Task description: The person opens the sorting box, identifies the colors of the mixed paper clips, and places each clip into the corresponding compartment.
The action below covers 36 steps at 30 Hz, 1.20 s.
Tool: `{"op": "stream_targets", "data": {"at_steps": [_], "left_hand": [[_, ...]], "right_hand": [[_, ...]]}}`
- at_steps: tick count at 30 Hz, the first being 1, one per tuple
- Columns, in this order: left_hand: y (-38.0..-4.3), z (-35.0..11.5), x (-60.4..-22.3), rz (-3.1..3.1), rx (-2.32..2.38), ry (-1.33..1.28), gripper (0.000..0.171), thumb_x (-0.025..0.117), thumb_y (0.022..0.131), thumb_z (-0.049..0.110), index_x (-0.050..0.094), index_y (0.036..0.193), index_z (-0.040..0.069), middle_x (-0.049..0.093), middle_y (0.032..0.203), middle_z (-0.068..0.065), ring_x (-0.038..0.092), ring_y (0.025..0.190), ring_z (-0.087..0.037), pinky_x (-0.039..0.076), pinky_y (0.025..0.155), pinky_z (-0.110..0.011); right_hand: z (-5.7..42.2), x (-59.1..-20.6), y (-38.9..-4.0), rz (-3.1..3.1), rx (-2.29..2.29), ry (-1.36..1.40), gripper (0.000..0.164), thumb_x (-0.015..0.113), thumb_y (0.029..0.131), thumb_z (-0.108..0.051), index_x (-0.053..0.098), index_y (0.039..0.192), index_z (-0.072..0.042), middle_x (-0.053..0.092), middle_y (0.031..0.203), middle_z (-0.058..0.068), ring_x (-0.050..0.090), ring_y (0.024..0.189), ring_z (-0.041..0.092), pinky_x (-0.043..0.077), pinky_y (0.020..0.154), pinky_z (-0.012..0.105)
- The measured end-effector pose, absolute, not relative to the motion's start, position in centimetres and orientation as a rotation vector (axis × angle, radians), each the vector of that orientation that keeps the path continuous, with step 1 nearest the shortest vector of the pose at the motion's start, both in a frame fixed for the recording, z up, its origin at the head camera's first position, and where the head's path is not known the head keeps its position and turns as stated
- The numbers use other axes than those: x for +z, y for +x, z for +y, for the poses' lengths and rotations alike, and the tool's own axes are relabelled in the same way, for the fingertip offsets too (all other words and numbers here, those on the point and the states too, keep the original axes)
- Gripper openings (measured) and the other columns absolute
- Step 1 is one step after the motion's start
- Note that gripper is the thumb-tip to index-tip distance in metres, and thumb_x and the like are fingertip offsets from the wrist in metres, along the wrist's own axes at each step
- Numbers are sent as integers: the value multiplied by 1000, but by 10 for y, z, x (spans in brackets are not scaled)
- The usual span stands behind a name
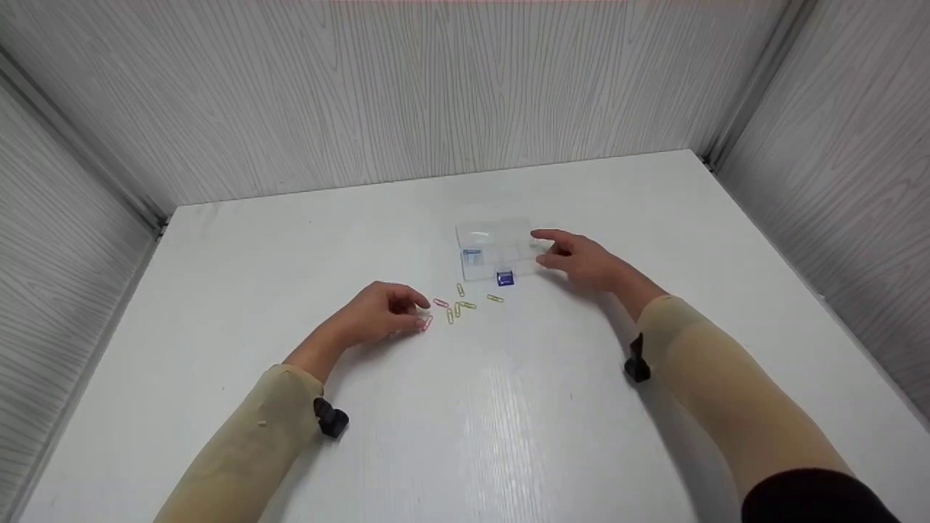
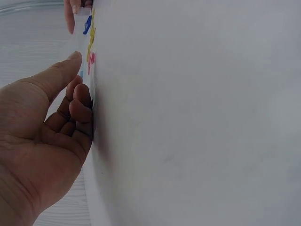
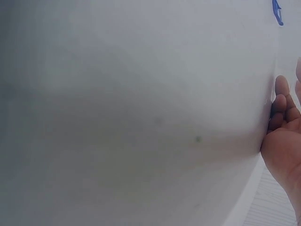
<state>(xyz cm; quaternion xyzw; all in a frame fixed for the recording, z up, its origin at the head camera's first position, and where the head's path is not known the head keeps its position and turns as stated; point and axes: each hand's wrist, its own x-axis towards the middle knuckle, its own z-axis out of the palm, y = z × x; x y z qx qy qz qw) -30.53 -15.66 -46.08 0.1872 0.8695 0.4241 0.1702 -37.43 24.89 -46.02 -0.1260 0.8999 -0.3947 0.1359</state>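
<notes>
Several yellow paper clips [image 1: 450, 316] and two pink ones lie loose on the white table. My left hand [image 1: 379, 312] hovers low beside them, thumb and fingers apart and loosely bent. Its thumb tip is right at the nearer pink paper clip [image 1: 428, 322]; in the left wrist view the pink clips [image 2: 91, 60] show just beyond the fingertips. Behind the clips stands a clear plastic box [image 1: 479, 270] with its lid [image 1: 494, 231] folded back and a blue latch [image 1: 506, 278] in front. At the box's right edge is my right hand [image 1: 585, 261], index finger by the lid, thumb by the base.
The white table [image 1: 465, 436] stretches around the items. Pale wood-grain panels [image 1: 436, 87] rise along its back and both sides. A blue label [image 1: 473, 257] shows on the box. Both forearms wear beige sleeves with a black wrist camera [image 1: 332, 419].
</notes>
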Motion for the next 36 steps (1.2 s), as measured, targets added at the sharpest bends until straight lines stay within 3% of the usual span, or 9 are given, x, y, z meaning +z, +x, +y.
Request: {"op": "stream_targets", "data": {"at_steps": [16,36], "left_hand": [[-307,-152,-462,2515,1070,587,25,82,95,17,79,119,20,65,94,-2,57,91,-22,47,83,-36],[-307,-152,-462,2539,1059,612,19,82,94,14,80,112,17,66,93,1,57,88,-18,47,80,-33]], "right_hand": [[251,-464,-374,2624,-1106,-327,62,66,104,-50,45,161,-37,57,125,9,50,114,27,41,97,45],[247,-459,-372,2602,-1155,-320,60,66,105,-47,47,160,-35,56,124,9,49,114,29,39,98,45]]}}
